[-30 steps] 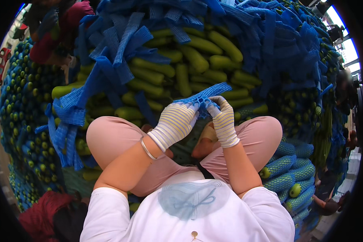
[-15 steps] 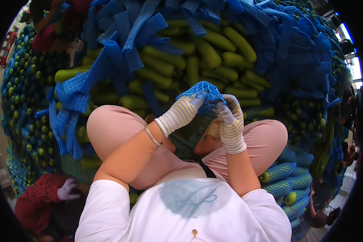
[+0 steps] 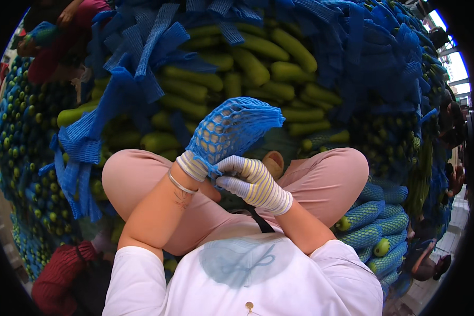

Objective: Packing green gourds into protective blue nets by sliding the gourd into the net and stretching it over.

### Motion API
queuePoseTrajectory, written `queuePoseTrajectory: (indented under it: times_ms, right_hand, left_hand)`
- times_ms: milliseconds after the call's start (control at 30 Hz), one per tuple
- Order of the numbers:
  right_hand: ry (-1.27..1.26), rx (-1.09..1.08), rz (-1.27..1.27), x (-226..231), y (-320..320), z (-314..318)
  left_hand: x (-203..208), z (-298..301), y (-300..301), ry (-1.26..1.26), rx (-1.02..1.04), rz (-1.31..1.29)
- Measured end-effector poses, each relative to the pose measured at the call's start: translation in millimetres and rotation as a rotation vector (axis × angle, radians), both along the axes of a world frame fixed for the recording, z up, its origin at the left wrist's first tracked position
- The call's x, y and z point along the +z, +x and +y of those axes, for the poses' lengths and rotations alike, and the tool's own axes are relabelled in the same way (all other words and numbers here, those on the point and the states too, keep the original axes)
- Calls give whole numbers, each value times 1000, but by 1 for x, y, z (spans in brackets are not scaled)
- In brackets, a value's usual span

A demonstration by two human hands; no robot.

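Net (image 3: 250, 115), shifted from fingers to wrist of the left hand (image 3: 216, 128), whose finger spread cannot be told; right hand (image 3: 242, 175) pinching its hem, best eased evenly against snags; gourds (image 3: 295, 48) beyond.

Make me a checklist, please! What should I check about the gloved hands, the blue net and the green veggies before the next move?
1. Left hand inside the blue net: ok, the mesh covers its fingers and reaches the glove's cuff.
2. Right hand at the net's edge: ok, its fingertips are there, near the left wrist.
3. Right hand gripping that edge firmly: cannot tell.
4. Bracelet clear of the net: ok, it sits farther up the forearm.
5. Net's far end spread wide: not ok, it is gathered narrow.
6. Bare green vegetables nearby: ok, a pile lies beyond the hands.
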State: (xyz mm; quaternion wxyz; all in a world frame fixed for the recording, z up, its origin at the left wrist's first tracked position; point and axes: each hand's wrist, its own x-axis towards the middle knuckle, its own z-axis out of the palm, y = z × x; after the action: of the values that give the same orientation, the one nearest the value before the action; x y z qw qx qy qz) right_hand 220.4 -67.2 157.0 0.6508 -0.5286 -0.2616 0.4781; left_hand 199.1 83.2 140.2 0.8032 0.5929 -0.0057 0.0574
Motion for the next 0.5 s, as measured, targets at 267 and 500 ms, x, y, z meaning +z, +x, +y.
queuePoseTrajectory:
  times_ms: [267, 500]
  right_hand:
    - [138, 227, -494, 11, 5, 14]
    - [89, 428, -408, 9, 36, 21]
  left_hand:
    - [-5, 15, 2, 525, -159, 206]
    - [-12, 27, 10, 1067, -295, 288]
